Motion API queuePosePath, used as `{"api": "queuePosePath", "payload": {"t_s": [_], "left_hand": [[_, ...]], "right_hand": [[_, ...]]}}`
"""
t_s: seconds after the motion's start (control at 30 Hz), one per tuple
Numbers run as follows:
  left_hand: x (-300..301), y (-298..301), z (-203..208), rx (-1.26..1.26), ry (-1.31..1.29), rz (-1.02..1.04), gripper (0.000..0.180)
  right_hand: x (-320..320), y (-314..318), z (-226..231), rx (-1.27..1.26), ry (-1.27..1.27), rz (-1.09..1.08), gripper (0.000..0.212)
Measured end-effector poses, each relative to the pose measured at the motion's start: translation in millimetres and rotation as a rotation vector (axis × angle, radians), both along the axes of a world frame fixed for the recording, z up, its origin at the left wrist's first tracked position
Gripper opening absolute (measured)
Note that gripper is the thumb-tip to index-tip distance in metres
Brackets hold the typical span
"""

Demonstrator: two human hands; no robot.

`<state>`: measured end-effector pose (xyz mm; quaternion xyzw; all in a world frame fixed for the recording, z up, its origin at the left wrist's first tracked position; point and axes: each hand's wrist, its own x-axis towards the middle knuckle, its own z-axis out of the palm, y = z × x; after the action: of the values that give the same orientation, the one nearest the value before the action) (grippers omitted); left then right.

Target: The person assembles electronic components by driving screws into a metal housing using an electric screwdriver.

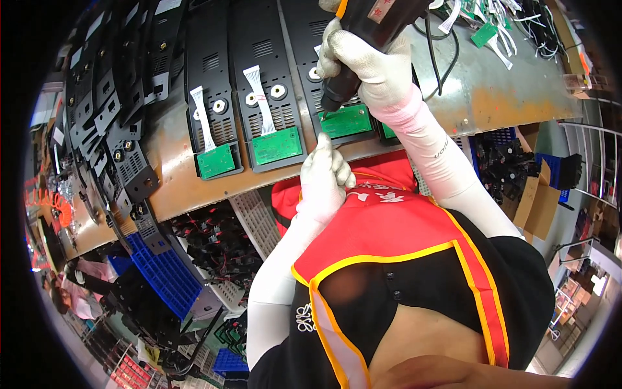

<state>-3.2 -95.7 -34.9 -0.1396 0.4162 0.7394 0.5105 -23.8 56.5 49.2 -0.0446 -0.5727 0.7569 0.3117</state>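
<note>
Head view, right hand point(372, 61): grip clasped black power driver point(376, 24), upper centre.
Left hand point(326, 176): sat curled below green board point(353, 122), mid-frame; couldn't tell whether grip pinched anything.

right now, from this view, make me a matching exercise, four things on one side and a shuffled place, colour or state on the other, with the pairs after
Things
1. right hand
2. left hand
3. apron
4. crate

Place, colour or state
A. red with yellow edging
B. fingers curled, on the near side of a green board
C. blue, at the lower left of the picture
D. wrapped around a dark driver

Pairs: 1-D, 2-B, 3-A, 4-C
</note>
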Motion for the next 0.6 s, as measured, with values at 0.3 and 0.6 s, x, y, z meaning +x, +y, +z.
{"api": "queuePosePath", "payload": {"t_s": [0.3,0.6], "left_hand": [[2.9,2.7,-1.8,0.061,0.003,0.040,0.038],[2.6,3.6,0.9,0.042,-0.004,0.053,0.039]], "right_hand": [[-0.9,-16.3,19.6,0.085,-0.149,0.068,0.018],[-3.1,-23.3,23.4,0.120,-0.289,0.042,0.025]]}}
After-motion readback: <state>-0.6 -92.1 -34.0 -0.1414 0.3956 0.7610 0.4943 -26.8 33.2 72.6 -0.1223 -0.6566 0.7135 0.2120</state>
